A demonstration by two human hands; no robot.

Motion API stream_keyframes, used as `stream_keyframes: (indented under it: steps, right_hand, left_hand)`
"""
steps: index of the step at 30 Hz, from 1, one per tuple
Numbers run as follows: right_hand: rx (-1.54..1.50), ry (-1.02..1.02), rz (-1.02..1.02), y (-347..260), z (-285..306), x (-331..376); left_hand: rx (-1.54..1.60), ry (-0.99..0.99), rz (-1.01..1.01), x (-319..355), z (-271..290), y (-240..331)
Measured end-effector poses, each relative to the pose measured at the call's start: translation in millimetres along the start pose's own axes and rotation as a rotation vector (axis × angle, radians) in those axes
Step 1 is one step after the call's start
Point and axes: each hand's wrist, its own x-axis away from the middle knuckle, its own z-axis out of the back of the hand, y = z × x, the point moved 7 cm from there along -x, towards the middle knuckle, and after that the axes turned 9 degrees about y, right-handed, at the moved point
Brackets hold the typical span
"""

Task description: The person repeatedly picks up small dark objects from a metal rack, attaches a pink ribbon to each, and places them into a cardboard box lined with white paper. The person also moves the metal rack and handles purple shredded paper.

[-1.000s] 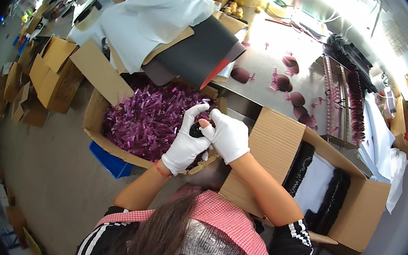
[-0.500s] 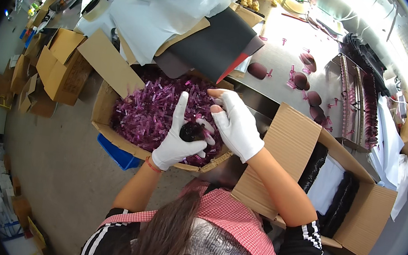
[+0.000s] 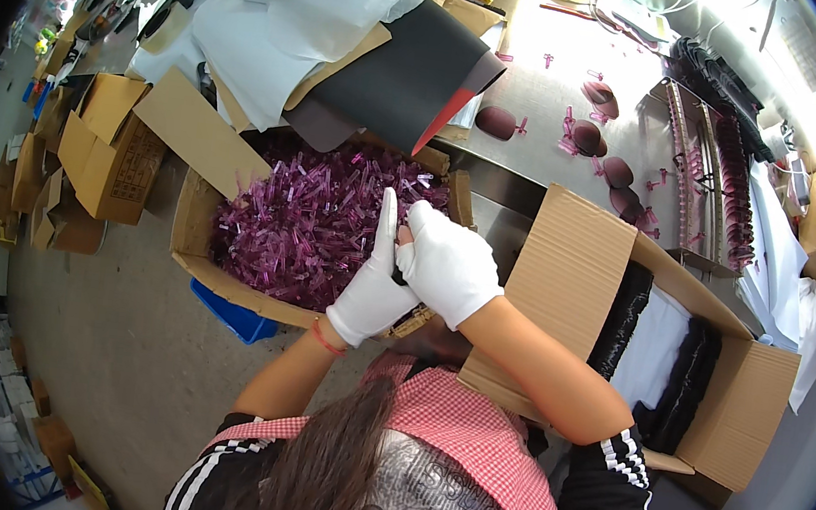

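My white-gloved left hand [image 3: 368, 296] is closed around a dark tinted lens, its index finger stretched out. Only a dark sliver of the lens [image 3: 399, 275] shows between my hands. My right hand [image 3: 454, 268], in a white glove with bare fingertips, presses against the left with its fingers closed; what they grip is hidden. Both hands are over the near right side of a cardboard box [image 3: 192, 220] heaped with small clear purple plastic pieces [image 3: 301, 223].
An open carton [image 3: 578, 264] with white and black wrapping stands at right. Tinted lenses with pink tabs [image 3: 496, 122] lie on the metal table, near a rack of lenses [image 3: 682, 165]. A black sheet [image 3: 398, 78] and white plastic [image 3: 294, 15] overhang the box's far side.
My right hand has come down and left onto my left hand, covering the lens that showed in it before. The view has shifted slightly.
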Motion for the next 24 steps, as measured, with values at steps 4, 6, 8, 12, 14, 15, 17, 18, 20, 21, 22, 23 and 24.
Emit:
stream_keyframes:
  steps: [4,6,8,12,14,15,17,18,20,21,22,23,24]
  right_hand:
    - [0.062,-0.160,-0.209,9,-11,3]
    - [0.052,-0.168,-0.254,23,-26,6]
    - [-0.039,-0.141,-0.171,25,-10,-2]
    - [-0.186,0.098,0.416,-15,31,-16]
    - [-0.170,-0.182,0.342,-28,22,-11]
    - [-0.033,-0.067,0.470,-37,19,-9]
    - [-0.134,-0.013,0.373,-33,21,-9]
    - [-0.041,-0.027,0.331,-26,16,-9]
    - [-0.044,0.076,0.247,-6,6,-6]
    - [-0.042,0.065,0.141,3,2,-8]
    - [-0.039,0.054,0.036,12,-1,-10]
    - [-0.036,0.042,-0.069,20,-4,-10]
    - [-0.024,0.064,-0.023,21,-1,-8]
  left_hand:
    - [-0.275,0.165,0.131,3,10,-18]
    - [-0.361,0.301,-0.023,-4,23,-9]
    - [-0.155,0.251,-0.036,-8,26,-5]
    - [0.125,-0.059,0.135,-5,22,6]
    - [0.208,-0.130,0.091,-4,15,5]
    - [0.235,-0.143,0.165,-1,11,0]
    - [0.267,-0.107,0.249,2,7,-4]
    - [0.282,-0.073,0.253,-2,4,-4]
    - [0.420,0.022,0.410,0,7,-6]
    - [0.351,0.146,0.361,0,11,-8]
    - [0.298,0.136,0.384,0,13,-8]
    - [0.245,0.125,0.407,0,16,-6]
    - [0.314,0.136,0.489,0,17,-5]
